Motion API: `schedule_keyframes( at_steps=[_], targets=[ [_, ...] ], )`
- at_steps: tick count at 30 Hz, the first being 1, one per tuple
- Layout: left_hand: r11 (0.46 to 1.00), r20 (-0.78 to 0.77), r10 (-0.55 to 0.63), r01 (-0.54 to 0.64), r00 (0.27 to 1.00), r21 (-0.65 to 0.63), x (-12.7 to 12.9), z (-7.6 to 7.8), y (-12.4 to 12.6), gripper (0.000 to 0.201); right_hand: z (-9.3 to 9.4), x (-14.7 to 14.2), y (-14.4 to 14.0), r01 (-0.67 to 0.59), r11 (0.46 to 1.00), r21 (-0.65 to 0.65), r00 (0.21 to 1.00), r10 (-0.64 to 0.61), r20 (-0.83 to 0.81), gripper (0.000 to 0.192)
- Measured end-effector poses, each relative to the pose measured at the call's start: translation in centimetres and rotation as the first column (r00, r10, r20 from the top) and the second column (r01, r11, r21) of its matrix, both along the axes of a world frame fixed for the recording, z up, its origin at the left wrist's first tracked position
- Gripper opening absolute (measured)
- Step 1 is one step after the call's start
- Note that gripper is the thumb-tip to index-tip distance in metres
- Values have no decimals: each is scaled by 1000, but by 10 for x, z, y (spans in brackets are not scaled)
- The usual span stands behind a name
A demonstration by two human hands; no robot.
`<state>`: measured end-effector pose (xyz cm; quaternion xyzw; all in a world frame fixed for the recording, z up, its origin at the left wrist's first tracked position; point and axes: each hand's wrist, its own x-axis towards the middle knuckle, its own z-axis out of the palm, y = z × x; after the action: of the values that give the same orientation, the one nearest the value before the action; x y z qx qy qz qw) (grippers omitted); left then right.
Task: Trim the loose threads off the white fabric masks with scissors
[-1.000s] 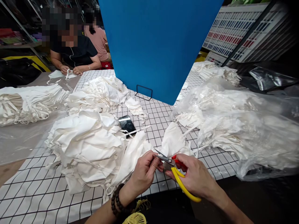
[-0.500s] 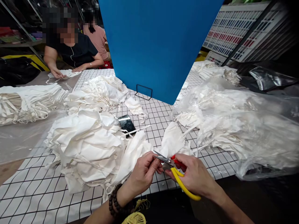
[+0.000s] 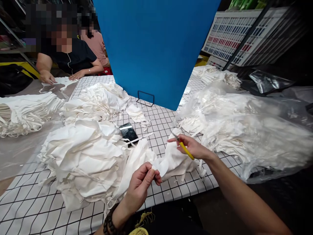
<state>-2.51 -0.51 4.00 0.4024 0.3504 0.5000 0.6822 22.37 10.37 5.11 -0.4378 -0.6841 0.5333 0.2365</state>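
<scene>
My left hand [image 3: 144, 182] pinches the edge of a white cloth piece [image 3: 162, 166] near the front edge of the table. The cloth runs to the right and up, over the checked tablecloth. In my right hand [image 3: 193, 147] are small scissors [image 3: 186, 150] with a yellow handle, their blades pointing up and left. That hand hovers over or touches the far part of the cloth; I cannot tell which. A big heap of white cloth pieces [image 3: 85, 163] lies left of my hands, with another white piece [image 3: 139, 153] trailing from it.
A dark phone [image 3: 128, 132] lies behind the heap. The tall blue board [image 3: 156, 49] stands mid-table. To the right sits a clear plastic bag [image 3: 256, 130] of white cloth. More white stacks [image 3: 29, 111] lie left, where a co-worker [image 3: 68, 58] handles cloth.
My right hand has moved up and away from my left with the scissors, whose blades were at my left fingers before. My left hand has come slightly left and down, still pinching. The view has shifted.
</scene>
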Motion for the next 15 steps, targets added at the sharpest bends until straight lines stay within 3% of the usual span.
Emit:
schedule_keyframes(
  at_steps=[3, 7, 11, 15],
  targets=[
    [999, 17, 26, -26, 999, -22, -2, 0, -3, 22, -12, -25, 24, -318, 944, -90, 942, 325, 82, 16],
    [993, 4, 116, -116, 993, -9, -14, 1, -4, 21, -31, -41, 40, -434, 888, -151, 874, 456, 169, 14],
    [978, -55, 210, -210, 976, 18, -28, 1, -1, 22, -33, -23, 50, -366, 923, -114, 888, 384, 254, 15],
    [953, -108, 293, -280, 950, 116, -34, 0, 9, 21, -14, 3, 54, -122, 990, 65, 952, 98, 290, 21]
  ],
)
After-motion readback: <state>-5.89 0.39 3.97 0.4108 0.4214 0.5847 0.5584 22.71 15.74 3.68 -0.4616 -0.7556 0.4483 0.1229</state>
